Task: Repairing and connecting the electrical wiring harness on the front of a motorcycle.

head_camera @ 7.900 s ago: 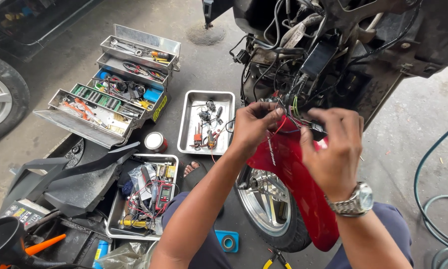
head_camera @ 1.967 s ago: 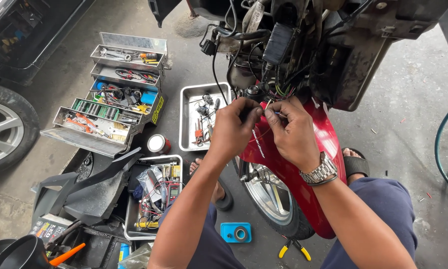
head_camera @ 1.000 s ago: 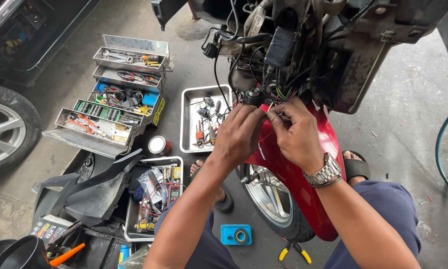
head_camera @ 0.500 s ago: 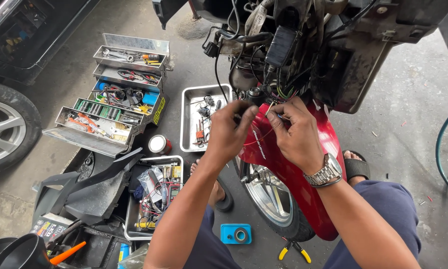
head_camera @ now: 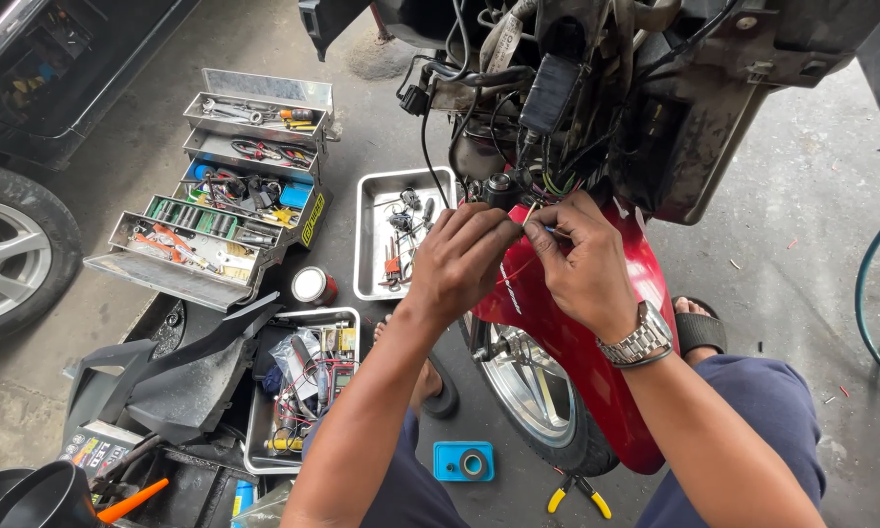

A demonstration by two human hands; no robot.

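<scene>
1. Hands first: the left hand (head_camera: 464,256) and the right hand (head_camera: 585,262) are up together at the front of a stripped red scooter (head_camera: 567,332), just under its tangle of wiring (head_camera: 557,147).
2. The left hand is curled narrow, fingertips pinched on a thin wire (head_camera: 518,269) that runs across to the other hand; half a second ago it sat a touch lower and further left, so it has crept up toward the bundle.
3. The right hand, with a metal watch (head_camera: 640,340) at the wrist, is pinched tight on the same wire's end, near a small blue-tipped piece; what that piece is I cannot tell.
4. Compared with a couple of seconds back, both hands have closed in on each other, which reads to me as fine fiddling at one connection, not hunting around.
5. On the floor to the left: an open fold-out toolbox (head_camera: 229,196), a steel tray (head_camera: 396,235) of small parts, a second tray (head_camera: 303,386) holding a meter and leads, and a small round tin (head_camera: 313,286).
6. Yellow-handled pliers (head_camera: 577,494) and a blue tape measure (head_camera: 462,461) lie by the front wheel (head_camera: 533,391), untouched.
</scene>
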